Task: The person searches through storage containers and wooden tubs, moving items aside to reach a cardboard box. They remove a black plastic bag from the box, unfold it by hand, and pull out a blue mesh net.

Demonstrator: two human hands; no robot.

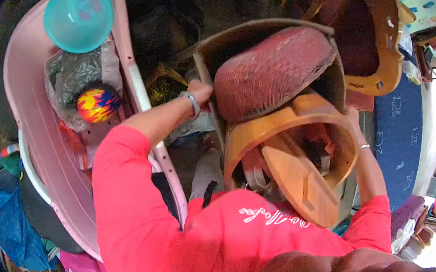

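Note:
A cardboard box (264, 26) is held at waist height between my two hands. On its left side, my left hand (202, 93) grips the edge with fingers wrapped round it. My right hand (353, 118) is at the box's right side, its fingers mostly hidden behind the box and the wood. Inside the box lies a reddish, ridged padded piece (275, 69). Nearer to me, a curved wooden frame (281, 122) rests in the box, with a flat wooden piece (299, 180) tilted across its opening.
At the left stands a pink tub (37, 104) with a teal basin (78, 17), a plastic bag (66, 73) and a flame-patterned ball (97, 103). Brown wooden-framed pieces (380, 34) are at the upper right, above a dark blue padded surface (403, 135). A blue bag (14, 226) lies far left.

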